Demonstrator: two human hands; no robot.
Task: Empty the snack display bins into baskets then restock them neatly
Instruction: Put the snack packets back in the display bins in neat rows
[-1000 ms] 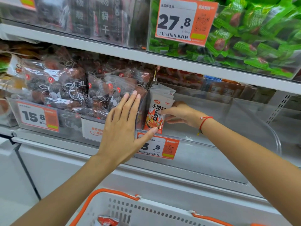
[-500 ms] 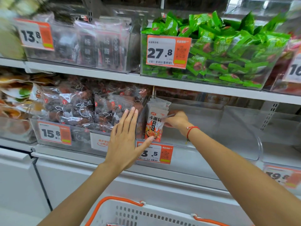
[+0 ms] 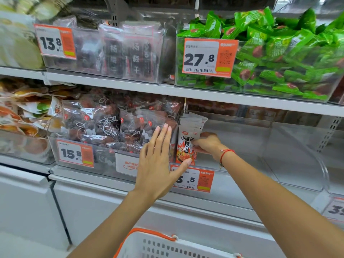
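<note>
A small stack of white snack packets with red flame print (image 3: pixel 188 138) stands upright at the left end of a clear display bin (image 3: pixel 260 164) on the middle shelf. My right hand (image 3: pixel 206 143) reaches inside the bin and presses its curled fingers against the packets from the right. My left hand (image 3: pixel 158 161) lies flat with straight fingers on the outside front of the bins, its thumb touching the bin front below the packets. The rest of that bin looks bare. A white basket with an orange rim (image 3: pixel 167 243) sits below, at the frame's bottom edge.
To the left, a bin of dark plum bags (image 3: pixel 111 127) with a 15.8 price tag (image 3: pixel 75 153). On the upper shelf stand dark packets (image 3: pixel 126 53) and a bin of green wrapped snacks (image 3: pixel 279 58). White cabinet fronts (image 3: pixel 93 211) lie under the shelves.
The camera view tilted up, showing more of the upper shelf. Both hands stayed at the packet stack; my right hand shifted slightly against it.
</note>
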